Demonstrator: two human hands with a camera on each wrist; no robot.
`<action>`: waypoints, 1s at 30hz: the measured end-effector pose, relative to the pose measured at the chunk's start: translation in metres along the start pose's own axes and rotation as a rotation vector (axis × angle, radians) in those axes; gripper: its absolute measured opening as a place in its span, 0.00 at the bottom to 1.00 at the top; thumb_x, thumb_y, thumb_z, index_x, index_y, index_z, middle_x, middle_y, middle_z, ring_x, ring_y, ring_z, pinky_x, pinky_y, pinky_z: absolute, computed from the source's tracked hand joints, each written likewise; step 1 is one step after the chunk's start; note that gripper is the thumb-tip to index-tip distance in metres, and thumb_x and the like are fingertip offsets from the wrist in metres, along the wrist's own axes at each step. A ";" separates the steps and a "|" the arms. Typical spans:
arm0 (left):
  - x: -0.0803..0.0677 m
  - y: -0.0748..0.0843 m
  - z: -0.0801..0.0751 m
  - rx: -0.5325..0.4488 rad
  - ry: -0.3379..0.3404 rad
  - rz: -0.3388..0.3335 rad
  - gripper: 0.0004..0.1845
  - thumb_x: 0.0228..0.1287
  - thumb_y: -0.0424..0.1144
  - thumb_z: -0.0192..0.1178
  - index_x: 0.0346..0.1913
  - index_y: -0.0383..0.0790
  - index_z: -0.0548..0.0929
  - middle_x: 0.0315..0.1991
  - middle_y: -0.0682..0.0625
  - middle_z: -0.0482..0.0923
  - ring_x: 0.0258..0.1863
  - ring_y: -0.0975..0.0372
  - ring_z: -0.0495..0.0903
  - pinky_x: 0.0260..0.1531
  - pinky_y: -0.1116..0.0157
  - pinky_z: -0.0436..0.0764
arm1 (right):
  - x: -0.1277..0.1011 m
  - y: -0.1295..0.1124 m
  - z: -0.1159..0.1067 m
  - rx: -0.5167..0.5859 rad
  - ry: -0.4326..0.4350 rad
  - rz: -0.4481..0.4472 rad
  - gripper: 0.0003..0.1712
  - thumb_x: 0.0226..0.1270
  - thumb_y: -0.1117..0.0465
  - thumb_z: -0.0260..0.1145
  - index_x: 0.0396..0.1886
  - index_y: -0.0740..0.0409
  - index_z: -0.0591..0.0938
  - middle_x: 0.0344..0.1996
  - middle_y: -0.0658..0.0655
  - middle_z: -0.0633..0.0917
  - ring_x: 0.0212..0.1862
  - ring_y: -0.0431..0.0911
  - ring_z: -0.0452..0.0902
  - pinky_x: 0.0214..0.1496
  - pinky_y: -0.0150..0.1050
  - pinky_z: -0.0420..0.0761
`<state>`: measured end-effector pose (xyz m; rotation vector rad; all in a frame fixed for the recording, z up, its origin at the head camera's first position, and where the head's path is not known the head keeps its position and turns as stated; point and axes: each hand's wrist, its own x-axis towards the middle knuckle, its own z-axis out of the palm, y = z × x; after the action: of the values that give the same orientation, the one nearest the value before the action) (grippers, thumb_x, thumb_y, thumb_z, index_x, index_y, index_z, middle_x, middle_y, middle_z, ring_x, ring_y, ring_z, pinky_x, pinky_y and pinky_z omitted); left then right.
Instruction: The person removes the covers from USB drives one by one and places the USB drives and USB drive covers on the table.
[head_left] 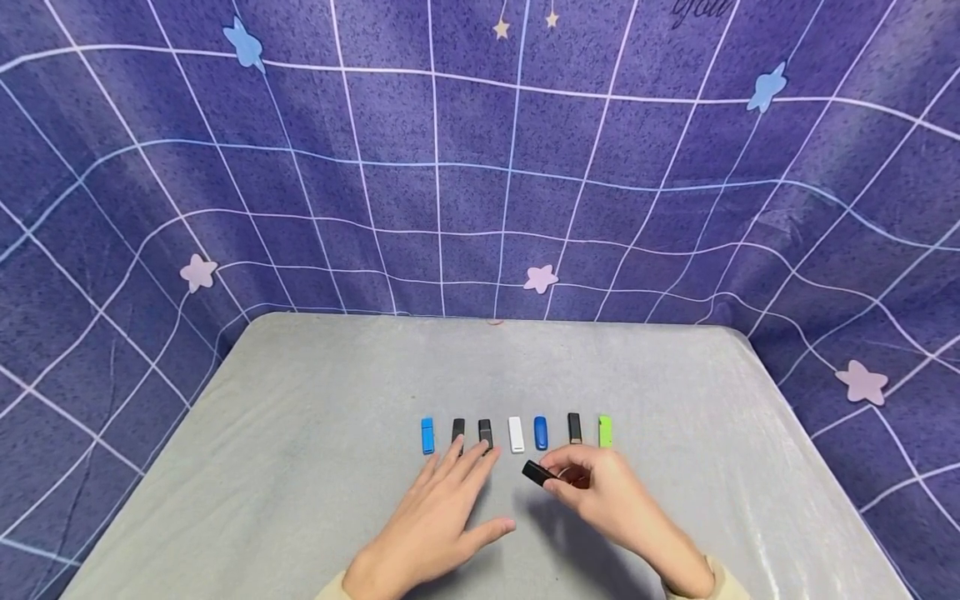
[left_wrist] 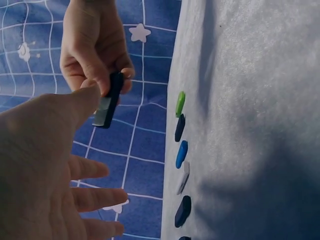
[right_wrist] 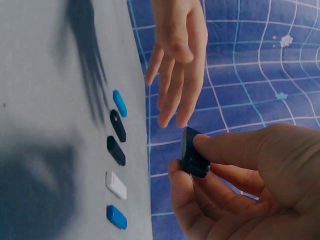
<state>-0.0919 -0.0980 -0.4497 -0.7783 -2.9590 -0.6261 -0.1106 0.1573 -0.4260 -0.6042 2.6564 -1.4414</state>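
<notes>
- Pinching a small black rectangular plastic flash drive (head_left: 537, 472) between thumb and fingertips, the right hand (head_left: 600, 492) holds it just above the grey, softly creased cloth-covered table (head_left: 300, 467), at 6 o'clock from the row's white stick (head_left: 516, 434).
- Left hand (head_left: 442, 517) lies spread, fingers straight, tips touching the two black sticks (head_left: 458, 431) at the row's 9 o'clock end.
- Risk, as judged: the smooth, hard casing is gripped by one end only; a loosened pinch could drop it onto the row and knock the dark blue rounded stick (head_left: 541, 432) askew.
- Light blue (head_left: 427, 435) and lime-green (head_left: 605, 431) sticks close the line.
</notes>
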 end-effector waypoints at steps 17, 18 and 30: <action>0.005 0.003 -0.007 -0.282 -0.008 0.058 0.29 0.79 0.60 0.49 0.72 0.48 0.75 0.68 0.54 0.78 0.67 0.57 0.78 0.65 0.51 0.77 | -0.003 -0.022 0.001 0.038 -0.042 -0.098 0.08 0.67 0.64 0.72 0.44 0.50 0.89 0.41 0.48 0.89 0.39 0.34 0.82 0.39 0.34 0.85; 0.006 0.002 -0.008 -0.290 -0.010 0.062 0.29 0.80 0.60 0.49 0.71 0.48 0.76 0.67 0.54 0.79 0.67 0.58 0.78 0.65 0.52 0.77 | -0.003 -0.023 0.001 0.041 -0.044 -0.099 0.08 0.67 0.64 0.72 0.44 0.50 0.89 0.41 0.47 0.89 0.39 0.34 0.82 0.39 0.34 0.85; 0.009 -0.002 -0.019 -0.075 0.157 0.234 0.21 0.79 0.56 0.52 0.56 0.47 0.86 0.51 0.59 0.87 0.52 0.66 0.86 0.52 0.58 0.84 | -0.001 -0.034 0.003 0.092 -0.072 -0.142 0.06 0.67 0.62 0.73 0.43 0.50 0.90 0.40 0.48 0.89 0.40 0.35 0.83 0.39 0.34 0.86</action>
<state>-0.1019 -0.1028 -0.4315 -1.0112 -2.6649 -0.7470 -0.0985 0.1385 -0.3999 -0.8338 2.5221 -1.5364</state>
